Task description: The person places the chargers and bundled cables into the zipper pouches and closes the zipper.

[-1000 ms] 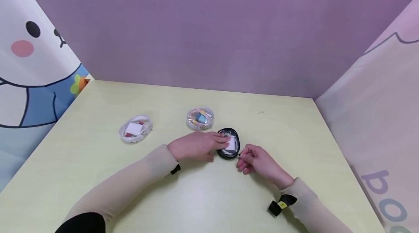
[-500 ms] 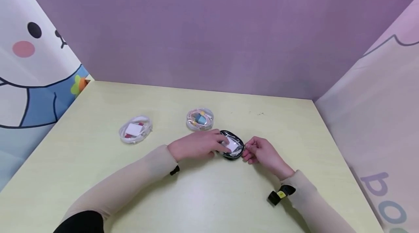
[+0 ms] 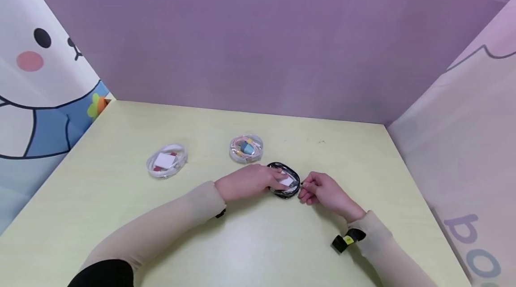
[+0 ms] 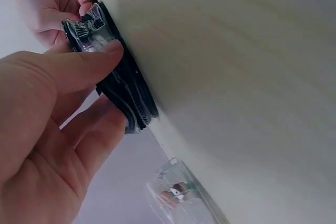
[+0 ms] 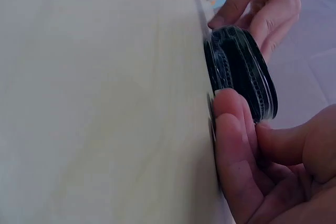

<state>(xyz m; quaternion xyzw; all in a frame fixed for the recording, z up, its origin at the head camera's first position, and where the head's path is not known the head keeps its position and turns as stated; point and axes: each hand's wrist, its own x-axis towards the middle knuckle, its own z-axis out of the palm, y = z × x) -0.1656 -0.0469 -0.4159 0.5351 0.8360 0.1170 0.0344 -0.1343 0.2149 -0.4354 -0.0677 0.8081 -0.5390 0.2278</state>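
A small round zipper pouch (image 3: 296,187) with black edging and a clear top lies on the table, right of centre in the head view. A white block, perhaps a charger, shows through it. My left hand (image 3: 251,182) holds the pouch's left side, thumb and fingers around its edge in the left wrist view. At the opposite side, my right hand (image 3: 325,192) pinches a small black zipper pull (image 3: 302,183). In the right wrist view the pouch (image 5: 247,72) stands between both hands, and the fingertips largely hide the pull.
Behind the left hand lies a clear pouch (image 3: 258,156) with a blue block and pinkish cable. Farther left is another clear pouch (image 3: 183,158) with a white block and red parts. A purple panel (image 3: 250,45) stands along the back table edge.
The black-edged pouch has turned and shifted slightly right. My right hand has moved a little up and right, and my left hand has slid right, farther over the pouch.
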